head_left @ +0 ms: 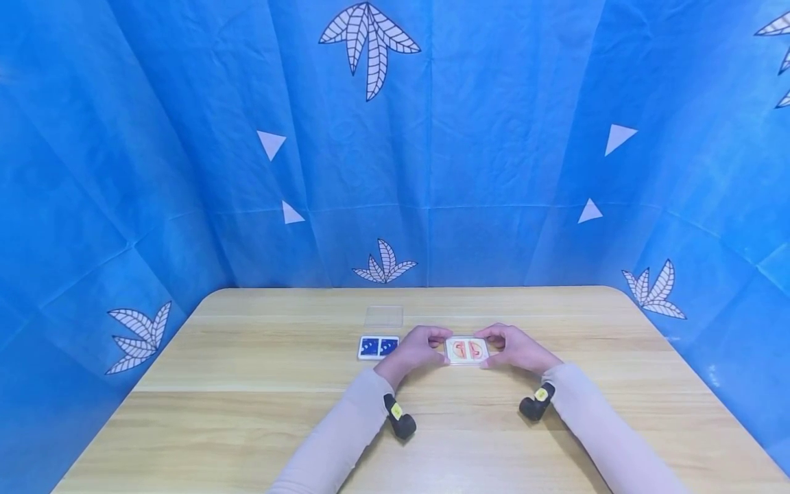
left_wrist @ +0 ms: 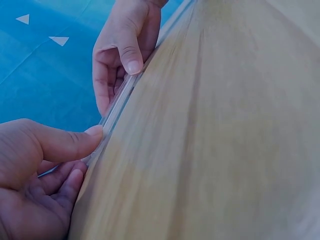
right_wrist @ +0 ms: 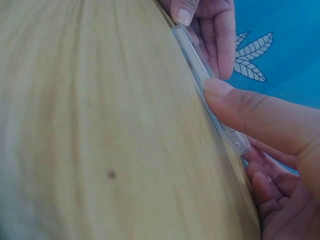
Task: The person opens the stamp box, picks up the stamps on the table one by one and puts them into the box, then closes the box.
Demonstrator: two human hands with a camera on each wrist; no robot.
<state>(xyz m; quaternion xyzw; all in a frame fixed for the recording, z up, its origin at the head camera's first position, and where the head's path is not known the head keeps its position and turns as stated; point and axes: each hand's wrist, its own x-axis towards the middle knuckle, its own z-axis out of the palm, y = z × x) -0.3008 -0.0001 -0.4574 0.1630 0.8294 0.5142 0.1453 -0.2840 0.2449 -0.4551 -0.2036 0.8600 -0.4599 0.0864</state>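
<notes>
A flat clear plastic case (head_left: pixel 467 350) lies on the table with two cards side by side in it, each printed with an orange-red picture. My left hand (head_left: pixel 418 350) grips its left end, thumb on the near edge and fingers toward the far side. At the opposite end my right hand (head_left: pixel 517 348) pinches it the same way. Seen edge-on in the right wrist view, the transparent case (right_wrist: pixel 189 50) runs between both hands, close to the tabletop. The left wrist view shows its thin side (left_wrist: pixel 120 102) between the two thumbs.
Left of my left hand lies a white-rimmed case (head_left: pixel 378 348) with two dark blue cards. Behind that is a clear rectangular plastic piece (head_left: pixel 384 316). The wooden table (head_left: pixel 247 412) ends at a blue patterned curtain (head_left: pixel 481 137). Each wrist wears a black camera.
</notes>
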